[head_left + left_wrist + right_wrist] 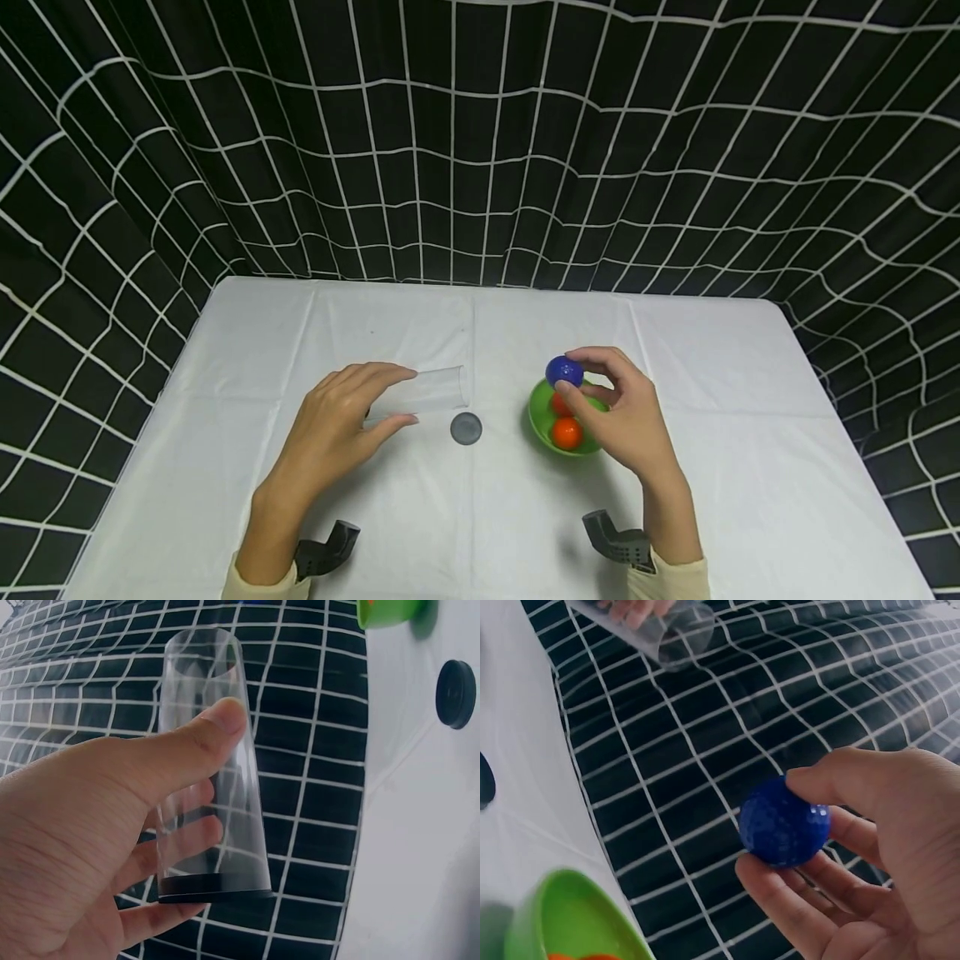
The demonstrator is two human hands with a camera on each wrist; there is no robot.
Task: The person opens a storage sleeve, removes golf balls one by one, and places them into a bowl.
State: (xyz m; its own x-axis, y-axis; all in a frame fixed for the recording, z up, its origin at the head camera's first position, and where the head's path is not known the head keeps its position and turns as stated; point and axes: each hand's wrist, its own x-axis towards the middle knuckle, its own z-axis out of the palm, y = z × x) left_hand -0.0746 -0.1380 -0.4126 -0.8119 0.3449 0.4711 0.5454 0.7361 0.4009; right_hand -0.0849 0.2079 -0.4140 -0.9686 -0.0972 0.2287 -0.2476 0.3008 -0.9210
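My left hand (pixel 337 421) grips a clear plastic tube (pixel 214 772) with a black base, its fingers and thumb curled round the side. In the head view the tube lies sideways, its open mouth pointing right. Between thumb and fingertips, my right hand (pixel 630 417) pinches a dimpled blue golf ball (pixel 784 823). That ball is over the far side of a green bowl (pixel 542 423). Inside the bowl are orange balls (pixel 567 433), partly covered by the right hand and the blue ball in the head view.
A round dark grey cap (pixel 466 428) lies on the white tablecloth (pixel 480 517) between the tube and the bowl. Behind the table hangs a black curtain (pixel 480 150) with a white grid, which also runs along both sides.
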